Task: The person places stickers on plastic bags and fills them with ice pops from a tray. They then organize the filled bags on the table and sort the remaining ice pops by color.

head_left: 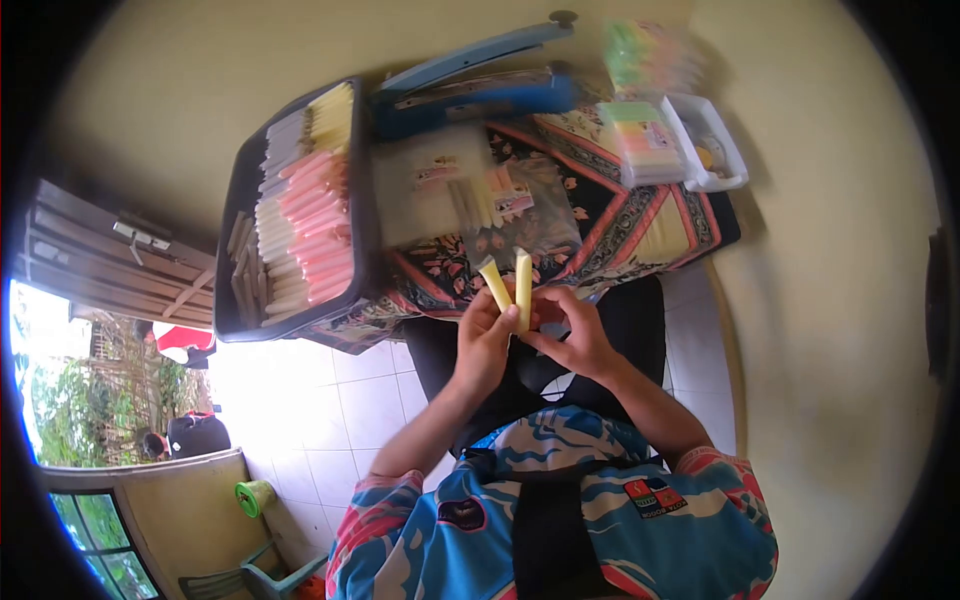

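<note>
Two pale yellow sticks, which look like filled plastic tubes, stand in a narrow V above my lap. My left hand (484, 342) is closed on the left stick (496, 285), its thumb lying across the lower ends. My right hand (575, 335) curls its fingers and thumb at the lower part of the right stick (523, 285). Just beyond them lies a clear plastic bag (540, 225) with a pink label and a few pale sticks in it. Left of that is a stack of clear bags (405, 195), also labelled.
At the left, a dark tray (357, 200) holds rows of pink, yellow, white and grey sticks. Behind is a blue bag sealer (480, 105) with its arm raised. A filled pack (640, 145) and a white box (735, 170) sit at the right on the patterned cloth (625, 225).
</note>
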`<control>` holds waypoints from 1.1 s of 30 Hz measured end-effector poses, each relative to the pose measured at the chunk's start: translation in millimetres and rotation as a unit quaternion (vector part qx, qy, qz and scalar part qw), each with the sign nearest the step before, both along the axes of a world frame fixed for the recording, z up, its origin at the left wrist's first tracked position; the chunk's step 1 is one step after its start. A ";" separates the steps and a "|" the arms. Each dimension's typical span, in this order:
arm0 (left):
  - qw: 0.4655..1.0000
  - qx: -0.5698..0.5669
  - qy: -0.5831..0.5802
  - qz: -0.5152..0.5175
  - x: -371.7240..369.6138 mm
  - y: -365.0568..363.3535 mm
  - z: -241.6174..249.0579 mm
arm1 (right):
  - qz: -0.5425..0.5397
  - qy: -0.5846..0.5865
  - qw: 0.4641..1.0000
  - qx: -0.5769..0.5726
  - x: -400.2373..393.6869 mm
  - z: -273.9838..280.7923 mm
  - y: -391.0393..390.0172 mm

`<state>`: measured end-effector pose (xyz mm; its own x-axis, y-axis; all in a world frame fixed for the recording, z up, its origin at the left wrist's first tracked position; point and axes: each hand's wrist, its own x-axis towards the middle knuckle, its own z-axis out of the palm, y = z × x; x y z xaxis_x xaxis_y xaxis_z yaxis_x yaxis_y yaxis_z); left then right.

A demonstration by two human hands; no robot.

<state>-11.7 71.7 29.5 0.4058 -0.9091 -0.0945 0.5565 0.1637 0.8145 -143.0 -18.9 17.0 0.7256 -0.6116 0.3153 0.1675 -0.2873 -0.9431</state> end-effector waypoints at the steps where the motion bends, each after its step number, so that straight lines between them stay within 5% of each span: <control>1: 1.000 0.007 -0.019 0.016 -6.6 -1.7 -8.9 | -0.006 0.012 1.000 -0.001 -4.4 -7.1 0.9; 7: 0.984 0.117 -0.115 0.069 -33.8 -0.3 -62.9 | -0.062 0.068 0.994 0.065 -28.8 -38.5 14.7; 14: 0.990 0.057 -0.111 0.068 -28.6 -17.4 -85.0 | -0.127 0.081 0.985 0.080 -41.4 -55.5 7.9; 16: 0.963 0.057 -0.245 0.097 -4.4 -22.3 -82.0 | -0.140 0.054 0.982 0.112 -44.2 -64.6 2.1; 18: 0.877 0.145 -0.442 0.120 18.9 -28.0 -73.8 | -0.150 0.036 0.979 0.131 -49.6 -67.8 -4.4; 22: 0.761 0.049 -0.633 0.132 42.0 -51.3 -54.5 | -0.168 0.039 0.976 0.135 -54.1 -57.3 -8.4; 25: 0.688 0.069 -0.714 0.110 37.5 -67.2 -33.4 | -0.157 0.045 0.981 0.103 -58.2 -64.9 -11.4; 33: 0.628 0.097 -0.765 0.101 24.6 -96.9 -38.3 | -0.179 0.045 0.981 0.063 -61.8 -65.4 -12.0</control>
